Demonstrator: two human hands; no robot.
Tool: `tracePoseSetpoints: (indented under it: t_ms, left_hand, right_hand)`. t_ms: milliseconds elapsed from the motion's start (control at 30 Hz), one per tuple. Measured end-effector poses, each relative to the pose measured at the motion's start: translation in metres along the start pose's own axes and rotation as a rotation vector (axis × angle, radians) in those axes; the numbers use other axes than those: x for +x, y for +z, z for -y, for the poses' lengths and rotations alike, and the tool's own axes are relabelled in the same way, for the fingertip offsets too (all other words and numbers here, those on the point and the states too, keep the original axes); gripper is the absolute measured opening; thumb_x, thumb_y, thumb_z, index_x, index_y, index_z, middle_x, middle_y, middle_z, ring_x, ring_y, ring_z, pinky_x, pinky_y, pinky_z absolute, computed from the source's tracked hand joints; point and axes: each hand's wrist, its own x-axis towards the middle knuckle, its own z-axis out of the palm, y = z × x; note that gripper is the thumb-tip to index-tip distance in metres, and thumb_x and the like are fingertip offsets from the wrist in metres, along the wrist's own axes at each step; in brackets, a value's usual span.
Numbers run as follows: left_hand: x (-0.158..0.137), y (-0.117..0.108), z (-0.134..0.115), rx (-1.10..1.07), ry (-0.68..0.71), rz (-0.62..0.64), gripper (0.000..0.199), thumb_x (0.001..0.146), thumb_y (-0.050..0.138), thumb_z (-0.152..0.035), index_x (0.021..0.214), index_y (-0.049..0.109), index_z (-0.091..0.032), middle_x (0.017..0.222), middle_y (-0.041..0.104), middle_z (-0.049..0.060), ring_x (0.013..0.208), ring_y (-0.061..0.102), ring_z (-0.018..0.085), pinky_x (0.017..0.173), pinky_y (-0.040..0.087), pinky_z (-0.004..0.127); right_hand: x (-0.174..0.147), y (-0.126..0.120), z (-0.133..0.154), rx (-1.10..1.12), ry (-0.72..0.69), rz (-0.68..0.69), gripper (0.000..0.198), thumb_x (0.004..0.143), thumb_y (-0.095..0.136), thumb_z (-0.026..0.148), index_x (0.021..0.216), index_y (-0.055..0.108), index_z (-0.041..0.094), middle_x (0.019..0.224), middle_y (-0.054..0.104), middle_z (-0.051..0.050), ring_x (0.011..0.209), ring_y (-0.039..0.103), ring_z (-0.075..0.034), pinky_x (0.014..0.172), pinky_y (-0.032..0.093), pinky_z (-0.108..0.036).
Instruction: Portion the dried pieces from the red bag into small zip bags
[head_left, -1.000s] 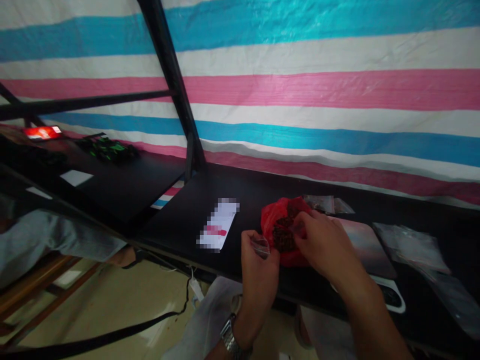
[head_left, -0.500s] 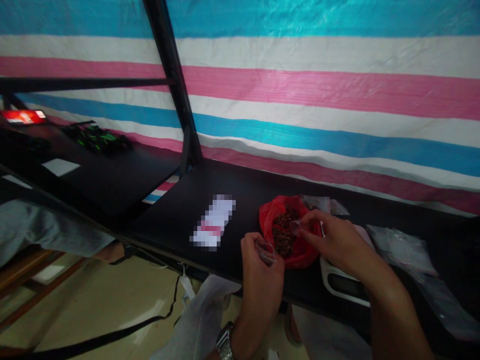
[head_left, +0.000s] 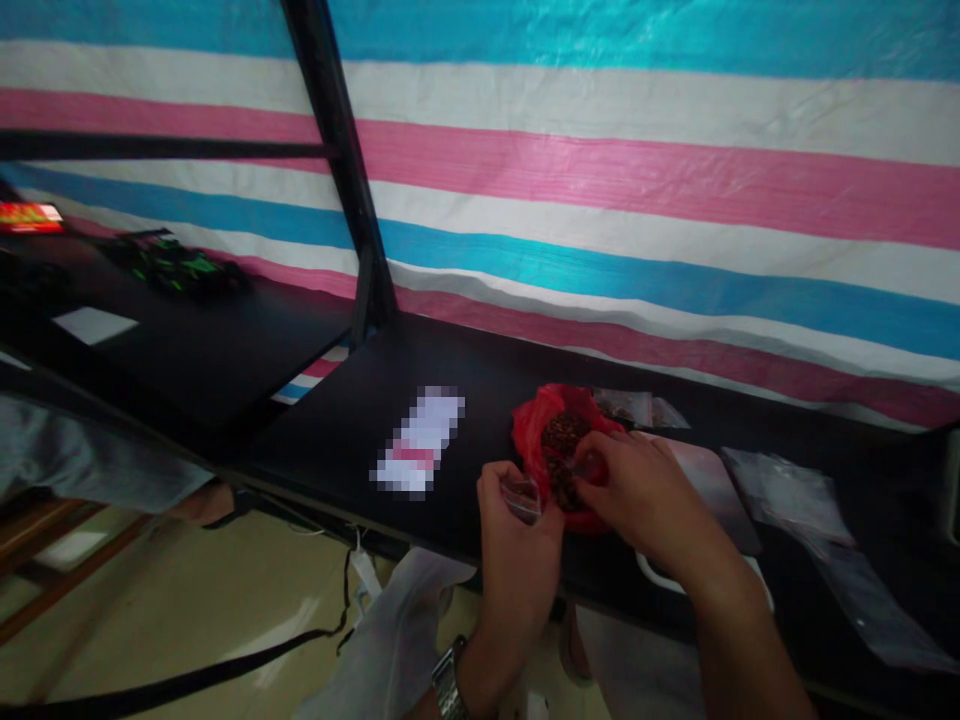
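Note:
My left hand (head_left: 521,535) is closed on a small clear plastic bag (head_left: 523,500), its mouth held apart at the red bag's near left edge. An open red plastic bag (head_left: 534,420) stands on the black table, filled with small brown pieces (head_left: 564,434) that look like seeds or grains. My right hand (head_left: 645,495) reaches over the red bag's right side, pinching a small clear round cup or scoop (head_left: 589,467) just above the pieces. Its exact shape is hard to make out.
Right of the red bag lies a white scale (head_left: 709,490), partly behind my right arm. Flat clear bags (head_left: 787,495) lie farther right. Filled clear bags (head_left: 630,406) sit behind. A blurred paper (head_left: 420,440) lies left on the table (head_left: 330,450). Another person's hand (head_left: 210,503) is at far left.
My right hand has moved left and down with the small clear cup, toward my left hand and the bag opening. My left hand stays nearly in place. The view has shifted slightly.

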Motion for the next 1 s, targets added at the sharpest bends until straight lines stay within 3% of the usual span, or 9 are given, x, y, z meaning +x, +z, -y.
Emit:
tracePoseSetpoints:
  t_ms: [167, 300, 500, 667, 800, 900, 1000]
  left_hand:
    - [0.011, 0.001, -0.004, -0.161, -0.016, -0.008, 0.030, 0.066, 0.068, -0.012, 0.087, 0.050, -0.023, 0.076, 0.054, -0.006, 0.065, 0.052, 0.010, 0.062, 0.042, 0.020]
    - [0.021, -0.003, -0.002, -0.177, -0.066, -0.018, 0.032, 0.066, 0.070, -0.017, 0.089, 0.049, -0.023, 0.079, 0.057, -0.006, 0.065, 0.055, 0.010, 0.061, 0.045, 0.021]
    - [0.025, -0.009, -0.002, -0.021, 0.124, 0.008, 0.029, 0.071, 0.072, -0.018, 0.087, 0.049, -0.023, 0.073, 0.050, -0.008, 0.061, 0.050, 0.010, 0.058, 0.044, 0.021]
    - [0.026, -0.011, -0.004, 0.111, 0.292, -0.010, 0.022, 0.081, 0.073, -0.024, 0.093, 0.055, -0.023, 0.078, 0.057, -0.005, 0.065, 0.058, 0.011, 0.062, 0.049, 0.023]
    - [0.030, -0.014, 0.000, 0.180, 0.303, 0.034, 0.025, 0.084, 0.073, -0.028, 0.104, 0.059, -0.023, 0.083, 0.065, -0.003, 0.071, 0.065, 0.015, 0.068, 0.053, 0.026]
    - [0.033, -0.018, 0.005, 0.241, 0.269, 0.054, 0.029, 0.087, 0.074, -0.034, 0.110, 0.059, -0.024, 0.089, 0.071, 0.000, 0.077, 0.069, 0.018, 0.072, 0.054, 0.030]
    - [0.034, -0.022, 0.011, 0.314, 0.262, 0.053, 0.030, 0.088, 0.074, -0.034, 0.113, 0.061, -0.025, 0.102, 0.074, 0.004, 0.089, 0.072, 0.021, 0.078, 0.055, 0.033]
  right_hand:
    - [0.005, 0.002, -0.007, 0.379, -0.005, 0.091, 0.010, 0.086, 0.068, 0.021, 0.093, 0.074, 0.023, 0.091, 0.080, -0.003, 0.085, 0.073, -0.022, 0.077, 0.046, -0.033]
    - [0.006, 0.007, -0.015, 0.563, -0.001, 0.122, 0.008, 0.088, 0.065, 0.022, 0.093, 0.072, 0.022, 0.089, 0.079, -0.002, 0.080, 0.073, -0.020, 0.071, 0.048, -0.031]
    - [0.010, 0.014, -0.021, 0.759, -0.001, 0.180, 0.014, 0.091, 0.066, 0.032, 0.098, 0.072, 0.021, 0.083, 0.076, -0.002, 0.073, 0.069, -0.018, 0.060, 0.045, -0.028]
    - [0.009, 0.006, -0.026, 0.854, -0.007, 0.059, 0.023, 0.092, 0.066, 0.040, 0.104, 0.071, 0.021, 0.092, 0.078, -0.004, 0.084, 0.072, -0.020, 0.074, 0.052, -0.031]
    - [0.003, -0.008, -0.016, 0.920, -0.085, -0.025, 0.028, 0.093, 0.068, 0.044, 0.112, 0.071, 0.023, 0.101, 0.079, -0.004, 0.094, 0.073, -0.021, 0.089, 0.054, -0.035]
    - [-0.005, -0.016, 0.001, 0.925, -0.167, -0.014, 0.019, 0.094, 0.068, 0.036, 0.110, 0.072, 0.026, 0.109, 0.078, -0.003, 0.102, 0.073, -0.021, 0.094, 0.054, -0.036]
    - [-0.011, -0.017, 0.018, 0.737, -0.221, -0.092, 0.015, 0.090, 0.072, 0.024, 0.104, 0.074, 0.028, 0.109, 0.078, -0.002, 0.102, 0.072, -0.024, 0.095, 0.052, -0.041]
